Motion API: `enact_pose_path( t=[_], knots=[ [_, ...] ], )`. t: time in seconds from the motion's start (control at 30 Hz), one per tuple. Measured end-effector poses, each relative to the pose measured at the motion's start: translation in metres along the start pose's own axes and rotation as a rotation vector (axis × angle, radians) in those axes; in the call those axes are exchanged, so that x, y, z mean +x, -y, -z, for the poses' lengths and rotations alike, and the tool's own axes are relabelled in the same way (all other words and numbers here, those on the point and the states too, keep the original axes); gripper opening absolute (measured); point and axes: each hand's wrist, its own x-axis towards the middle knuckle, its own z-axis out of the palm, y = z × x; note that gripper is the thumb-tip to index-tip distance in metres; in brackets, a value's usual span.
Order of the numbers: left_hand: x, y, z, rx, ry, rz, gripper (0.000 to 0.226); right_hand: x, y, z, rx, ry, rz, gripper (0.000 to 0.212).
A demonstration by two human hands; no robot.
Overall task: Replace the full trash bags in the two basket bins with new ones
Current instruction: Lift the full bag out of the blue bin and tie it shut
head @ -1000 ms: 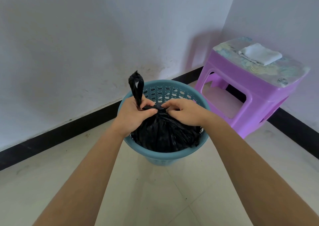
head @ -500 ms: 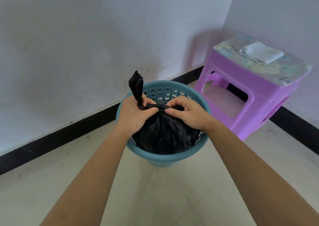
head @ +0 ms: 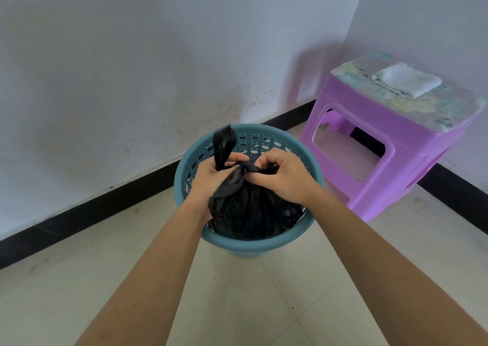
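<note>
A full black trash bag (head: 250,213) sits inside a teal basket bin (head: 184,166) on the tiled floor by the wall. My left hand (head: 208,176) grips the bag's twisted neck, and one black tail sticks up above the fist. My right hand (head: 285,174) pinches the other twisted end at the knot, close beside the left hand. Another flap of the bag hangs down in front of my left hand. Only one bin is in view.
A purple plastic stool (head: 390,147) stands to the right of the bin in the room's corner, with a folded white cloth (head: 406,80) on its patterned top. White walls with a black skirting board (head: 92,213) run behind. Pale floor tiles lie in front.
Both hands have kept working the knot at the bag's neck. The upright tail has tilted and a flap now hangs over the left hand. My right fingers have curled in tighter.
</note>
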Motion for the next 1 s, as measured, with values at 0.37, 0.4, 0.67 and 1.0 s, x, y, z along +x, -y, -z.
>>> enact_pose_path(
  t=[0.37,0.4,0.67,1.0],
  knots=[
    [0.001,-0.001,-0.002,0.083,-0.157,-0.023,0.02,0.001,-0.003,-0.009,-0.021,-0.251,0.056,0.02],
    [0.0,-0.002,-0.002,0.071,-0.138,-0.02,0.018,0.001,-0.003,-0.009,-0.028,-0.289,0.057,0.018],
    [-0.006,-0.007,-0.003,0.191,-0.08,-0.182,0.024,0.0,-0.005,-0.006,-0.127,-0.298,0.113,0.013],
    [-0.005,-0.001,0.002,0.267,-0.157,-0.282,0.015,0.004,0.003,0.026,0.051,0.143,-0.062,0.022]
  ],
)
